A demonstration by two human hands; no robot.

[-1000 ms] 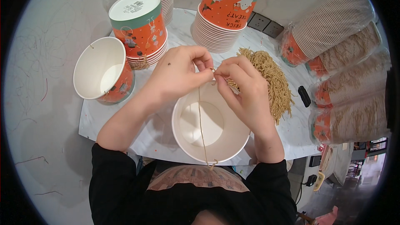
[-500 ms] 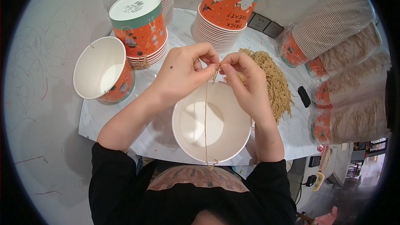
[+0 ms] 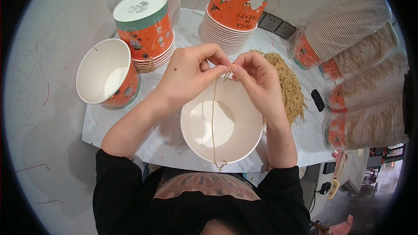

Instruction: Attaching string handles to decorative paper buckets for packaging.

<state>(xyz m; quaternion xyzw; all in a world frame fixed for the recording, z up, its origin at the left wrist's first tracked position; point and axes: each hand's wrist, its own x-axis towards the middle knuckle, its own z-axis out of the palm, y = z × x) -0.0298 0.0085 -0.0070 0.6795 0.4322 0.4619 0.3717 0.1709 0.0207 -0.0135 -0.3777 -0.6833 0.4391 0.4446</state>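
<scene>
Since the earlier frames: both hands have shifted slightly up and to the right in the picture, and the white-lined bucket (image 3: 250, 122) has moved a little upward, its lower rim now farther from the person's shirt (image 3: 209, 187). Left hand (image 3: 185, 76): thumb and index fingertips closed in a pinch on the upper end of a thin tan cord (image 3: 213, 117), other fingers curled. Right hand (image 3: 263, 82): thumb and index likewise pinched at the same end, fingertips meeting those of the left; remaining fingers loosely bent. A short tail of cord shows just below the fingertips. Cord runs down across the bucket's mouth to a small knot (image 3: 221, 165) at the lower rim. Bucket is at centre of frame on the pale marbled desk (image 3: 159, 153), mouth toward the camera. Right of it, partly behind the right hand: heap of tan cords (image 3: 287, 89). Left of frame: second bucket (image 3: 129, 88), orange outside, cord bits at its rim. Above it, an inverted orange-and-green bucket stack (image 3: 148, 35); another inverted stack (image 3: 235, 13) at upper centre. Right of frame: plastic-wrapped bucket stacks (image 3: 348, 21); near them, a small black object (image 3: 318, 100).
</scene>
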